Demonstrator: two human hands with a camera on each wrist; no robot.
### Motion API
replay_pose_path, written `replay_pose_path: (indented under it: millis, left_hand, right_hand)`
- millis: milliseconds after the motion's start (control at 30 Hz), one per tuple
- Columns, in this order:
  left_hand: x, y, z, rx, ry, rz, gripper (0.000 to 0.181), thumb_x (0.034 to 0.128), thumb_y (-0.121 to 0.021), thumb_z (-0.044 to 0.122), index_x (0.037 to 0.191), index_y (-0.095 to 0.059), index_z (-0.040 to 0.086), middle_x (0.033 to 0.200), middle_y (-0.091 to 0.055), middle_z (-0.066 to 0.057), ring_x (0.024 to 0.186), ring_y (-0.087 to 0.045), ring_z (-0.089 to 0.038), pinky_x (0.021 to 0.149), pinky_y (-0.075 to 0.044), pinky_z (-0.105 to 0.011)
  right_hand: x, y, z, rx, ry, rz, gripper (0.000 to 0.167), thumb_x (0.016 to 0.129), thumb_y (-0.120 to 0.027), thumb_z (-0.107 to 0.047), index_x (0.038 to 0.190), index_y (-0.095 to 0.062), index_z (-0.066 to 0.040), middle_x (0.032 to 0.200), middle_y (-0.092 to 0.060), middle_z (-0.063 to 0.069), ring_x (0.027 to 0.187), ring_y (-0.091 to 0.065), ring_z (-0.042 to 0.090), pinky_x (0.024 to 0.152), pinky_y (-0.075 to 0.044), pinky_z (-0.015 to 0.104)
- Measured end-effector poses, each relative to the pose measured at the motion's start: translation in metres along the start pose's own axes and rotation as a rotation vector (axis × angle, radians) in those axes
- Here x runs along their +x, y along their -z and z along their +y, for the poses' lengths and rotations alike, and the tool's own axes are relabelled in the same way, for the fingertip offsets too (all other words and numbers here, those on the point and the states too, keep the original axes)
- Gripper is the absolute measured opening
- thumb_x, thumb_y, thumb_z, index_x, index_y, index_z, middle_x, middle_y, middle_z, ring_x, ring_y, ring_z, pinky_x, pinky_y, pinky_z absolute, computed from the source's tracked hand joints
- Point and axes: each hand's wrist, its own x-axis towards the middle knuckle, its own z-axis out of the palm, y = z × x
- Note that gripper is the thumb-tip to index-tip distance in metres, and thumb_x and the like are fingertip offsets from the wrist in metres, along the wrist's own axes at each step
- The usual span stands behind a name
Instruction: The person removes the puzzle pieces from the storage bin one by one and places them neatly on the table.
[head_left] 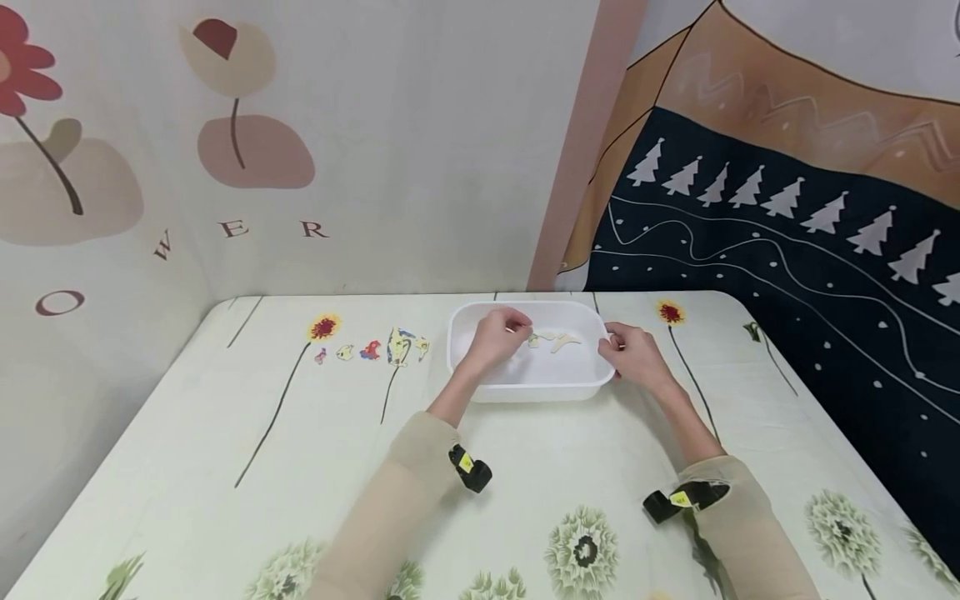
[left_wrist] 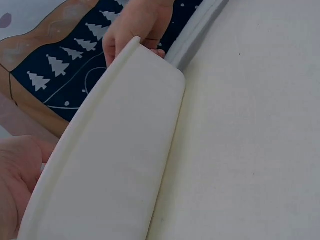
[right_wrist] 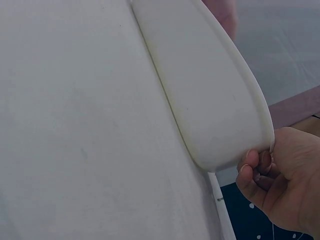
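Note:
A white plastic basin (head_left: 536,393) stands near the table's far edge. My right hand (head_left: 636,357) grips its right rim, thumb on the inner side and fingers curled at the outside, as the right wrist view also shows. Over the basin's left part reaches my left hand (head_left: 498,340), its fingertips beside small pale flat cutouts (head_left: 566,342) on the basin floor. Whether those fingers pinch a piece cannot be made out. In the left wrist view, the basin's wall (left_wrist: 115,135) hides the left fingertips.
Left of the basin, several small flat cutouts lie in a row: a pink one (head_left: 321,356), a pale yellow fish-like one (head_left: 345,352), a red and blue one (head_left: 371,349) and a larger yellow and blue one (head_left: 400,346). The flower-print tablecloth (head_left: 540,467) covers the table.

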Motion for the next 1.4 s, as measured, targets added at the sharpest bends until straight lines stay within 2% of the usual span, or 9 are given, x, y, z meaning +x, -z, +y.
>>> replay_pose_path:
  millis: [200,300,500,767,933,1067,1233,1400]
  left_hand:
    - [0.01,-0.009,-0.002,0.08,0.063,-0.056,0.017,0.0961,-0.063,0.006,0.11,-0.071,-0.002,0.101,-0.07,-0.013,0.09,-0.063,-0.022,0.075,-0.048,-0.026]
    - [0.014,-0.011,-0.002,0.117,0.071,-0.071,0.02,0.0957,-0.062,0.005,0.113,-0.071,-0.001,0.106,-0.07,-0.015,0.093,-0.064,-0.024,0.074,-0.049,-0.027]
    - [0.02,-0.013,-0.006,0.176,0.049,-0.083,0.022,0.0939,-0.062,0.001,0.113,-0.072,-0.002,0.11,-0.071,-0.016,0.096,-0.066,-0.026,0.077,-0.05,-0.027]
    - [0.021,-0.012,-0.011,0.256,0.02,-0.129,0.025,0.0958,-0.063,0.004,0.118,-0.073,0.002,0.123,-0.07,-0.012,0.105,-0.067,-0.026,0.09,-0.051,-0.031]
    - [0.021,-0.013,-0.012,0.324,0.005,-0.163,0.023,0.0957,-0.064,0.002,0.116,-0.074,0.004,0.123,-0.069,-0.01,0.103,-0.065,-0.024,0.09,-0.05,-0.03]
    - [0.022,-0.014,-0.012,0.339,0.018,-0.164,0.016,0.095,-0.065,0.001,0.109,-0.073,0.004,0.114,-0.069,-0.011,0.095,-0.063,-0.023,0.086,-0.049,-0.032]
    - [0.023,-0.014,-0.014,0.344,0.034,-0.139,0.005,0.092,-0.068,0.001,0.096,-0.07,0.005,0.095,-0.066,-0.008,0.081,-0.056,-0.019,0.075,-0.046,-0.029]
    - [0.023,-0.014,-0.017,0.354,0.065,-0.13,0.006,0.0889,-0.072,0.004,0.09,-0.068,0.007,0.083,-0.061,-0.004,0.073,-0.052,-0.016,0.067,-0.041,-0.026]
  right_hand:
    - [-0.001,-0.001,-0.001,0.01,-0.021,-0.007,0.048,0.097,-0.053,-0.01,0.139,-0.05,0.012,0.072,-0.048,0.005,0.055,-0.055,0.017,0.049,-0.045,0.024]
    - [-0.001,-0.001,0.0,0.014,-0.019,-0.006,0.048,0.097,-0.053,-0.009,0.139,-0.049,0.012,0.072,-0.048,0.005,0.055,-0.055,0.017,0.049,-0.045,0.024]
    - [0.0,-0.001,0.0,0.026,-0.009,-0.007,0.047,0.097,-0.053,-0.009,0.139,-0.049,0.013,0.072,-0.048,0.004,0.056,-0.055,0.016,0.049,-0.046,0.024]
    - [-0.001,0.0,-0.003,0.027,-0.03,-0.01,0.048,0.097,-0.053,-0.009,0.14,-0.049,0.012,0.073,-0.047,0.004,0.057,-0.056,0.016,0.05,-0.047,0.023]
    - [-0.001,0.0,-0.003,0.023,-0.037,-0.008,0.048,0.097,-0.053,-0.01,0.14,-0.049,0.012,0.072,-0.047,0.004,0.056,-0.056,0.016,0.049,-0.046,0.023]
    - [-0.001,0.0,-0.002,0.021,-0.043,-0.005,0.048,0.097,-0.053,-0.01,0.14,-0.049,0.011,0.072,-0.047,0.004,0.056,-0.056,0.017,0.049,-0.046,0.023]
    - [0.0,0.0,-0.001,0.019,-0.036,-0.006,0.047,0.097,-0.053,-0.009,0.139,-0.05,0.011,0.071,-0.046,0.004,0.057,-0.056,0.017,0.05,-0.046,0.023]
    - [0.0,0.001,-0.001,0.02,-0.019,-0.011,0.047,0.097,-0.052,-0.01,0.138,-0.05,0.012,0.071,-0.046,0.004,0.057,-0.056,0.017,0.05,-0.046,0.023]
